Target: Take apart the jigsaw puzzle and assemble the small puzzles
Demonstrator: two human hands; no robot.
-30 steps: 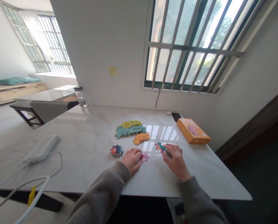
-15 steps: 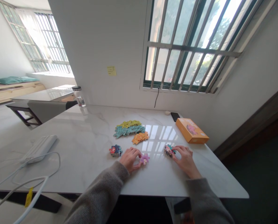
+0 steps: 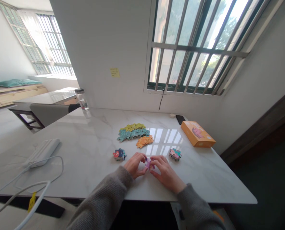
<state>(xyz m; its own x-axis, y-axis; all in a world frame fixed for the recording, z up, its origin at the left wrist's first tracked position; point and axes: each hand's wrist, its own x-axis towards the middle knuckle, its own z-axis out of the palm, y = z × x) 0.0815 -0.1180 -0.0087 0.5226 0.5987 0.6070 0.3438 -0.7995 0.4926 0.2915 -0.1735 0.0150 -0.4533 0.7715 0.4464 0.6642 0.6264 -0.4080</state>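
Observation:
My left hand (image 3: 134, 164) and my right hand (image 3: 163, 169) meet at the near middle of the white marble table (image 3: 89, 150), fingers pinched together on a small pink-purple puzzle piece (image 3: 148, 163). A small stack of mixed-colour pieces (image 3: 175, 154) lies just right of my right hand. Left of my left hand sits another small stack, red and dark blue (image 3: 119, 154). Farther back lie piles of yellow (image 3: 133, 127), teal (image 3: 132, 134) and orange (image 3: 144, 141) pieces.
An orange puzzle box (image 3: 197, 134) and a dark phone (image 3: 180, 119) lie at the back right. A water bottle (image 3: 81, 99) stands at the far left edge. A white power strip (image 3: 42, 152) with white cables (image 3: 34, 188) lies on the near left.
My right hand let go of the mixed-colour stack on the table and moved left to join my left hand on the pink-purple piece.

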